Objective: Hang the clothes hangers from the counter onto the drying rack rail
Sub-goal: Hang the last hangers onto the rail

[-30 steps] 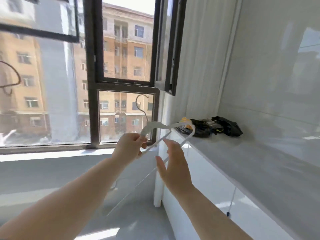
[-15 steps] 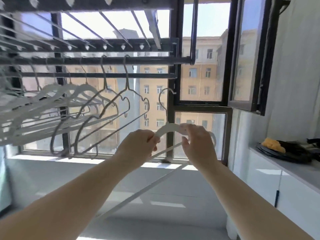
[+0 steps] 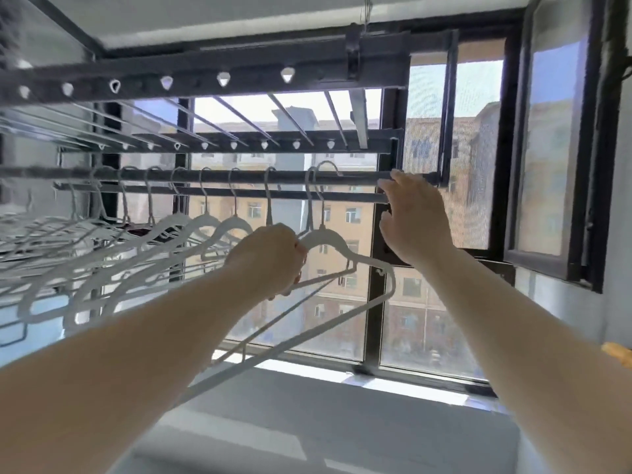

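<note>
Below the rail's right end, the left hand [image 3: 270, 258] grips the hanger [image 3: 342, 248] at its shoulder, just beside the neck, fingers curled round the bar. The right hand [image 3: 415, 217] holds nothing. Its fingers are straight, with the fingertips [image 3: 400, 177] up at the rail [image 3: 355, 176]; I cannot tell whether they touch it.

The hook arches over the rail, right of the row [image 3: 205, 227] already hung, but whether it bears weight yet is unclear. To do this well, I would lower the hanger straight until the hook seats, keep it off the neighbouring hook just beside it, and let go only once the rail takes the load.

The hanger is thin and white, with a grey metal hook, notched shoulders and a slim lower bar slanting down towards the person. Beyond it is the window [image 3: 427, 302].
</note>
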Demonstrator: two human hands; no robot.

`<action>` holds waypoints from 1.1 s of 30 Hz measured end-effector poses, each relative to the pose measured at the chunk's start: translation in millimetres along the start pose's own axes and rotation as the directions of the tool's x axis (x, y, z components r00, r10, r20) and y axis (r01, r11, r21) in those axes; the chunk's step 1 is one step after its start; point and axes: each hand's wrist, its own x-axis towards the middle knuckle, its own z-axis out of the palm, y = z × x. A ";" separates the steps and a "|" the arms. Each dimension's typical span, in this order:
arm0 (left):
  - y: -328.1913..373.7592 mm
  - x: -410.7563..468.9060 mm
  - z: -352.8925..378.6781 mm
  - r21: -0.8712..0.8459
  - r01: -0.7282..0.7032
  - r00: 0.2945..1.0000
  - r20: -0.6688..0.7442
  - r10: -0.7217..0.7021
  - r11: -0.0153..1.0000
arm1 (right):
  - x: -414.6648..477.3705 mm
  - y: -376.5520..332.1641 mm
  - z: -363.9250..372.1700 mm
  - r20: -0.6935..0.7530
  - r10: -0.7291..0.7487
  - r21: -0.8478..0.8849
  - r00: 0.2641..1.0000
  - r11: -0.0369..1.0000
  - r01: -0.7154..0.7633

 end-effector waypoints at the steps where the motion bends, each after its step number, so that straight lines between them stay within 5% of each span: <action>1: 4.4 7.7 -1.8 0.067 0.002 1.000 -0.030 0.000 0.998 | 8.6 3.2 -0.2 -0.004 -0.004 -0.035 1.000 0.999 0.004; 12: 44.0 65.0 15.8 0.338 0.077 0.993 -0.107 -0.043 0.938 | 50.5 16.7 3.0 0.155 -0.043 -0.134 0.987 0.989 0.064; 26: 42.8 77.6 47.0 0.292 0.180 0.983 -0.097 -0.158 0.940 | 49.3 23.9 21.5 0.135 -0.126 -0.138 0.983 0.980 0.144; 33: 37.2 68.1 48.3 0.289 0.107 0.994 -0.009 -0.109 0.951 | 49.3 23.2 25.6 0.139 -0.121 -0.100 0.983 0.986 0.135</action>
